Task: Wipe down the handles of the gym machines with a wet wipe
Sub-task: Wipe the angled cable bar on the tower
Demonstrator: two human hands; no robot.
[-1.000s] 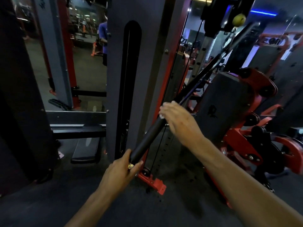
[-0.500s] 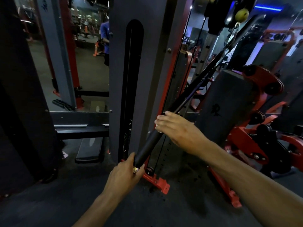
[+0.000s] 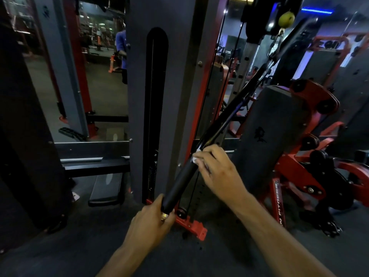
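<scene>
A long black bar [image 3: 229, 124] slants across the middle of the view, its low end near the floor and its high end rising toward the upper right, where it meets a clip hanging under a yellow-green ball [image 3: 286, 18]. The lower stretch of the bar carries a thicker black handle grip [image 3: 180, 182], matte and round.

The left hand [image 3: 151, 222] is clamped around the very bottom of the handle grip, fingers and thumb curled round it, with a small brass-coloured end cap [image 3: 165, 216] showing just below the grip. The right hand [image 3: 215, 172] sits at the upper end of the grip, where the sleeve meets the thinner bar. Its fingers are curled over the bar and pinch a wet wipe [image 3: 194, 157] against it; only small white bits of the wipe show between the fingertips, at the left side of the hand. The two hands are well apart, one at each end of the grip.

Behind the bar stands a grey upright column [image 3: 179, 76] with a tall dark slot [image 3: 156, 96] and red edging. A thin cable [image 3: 231, 62] runs down beside it. At its foot a red bracket [image 3: 194, 226] lies on the dark floor [image 3: 60, 246]. To the right is a grey pad [image 3: 275, 132] on a red machine frame [image 3: 295, 172]. Far back on the left a person in a blue top [image 3: 120, 47] stands by another machine. No container is visible anywhere in this view.
</scene>
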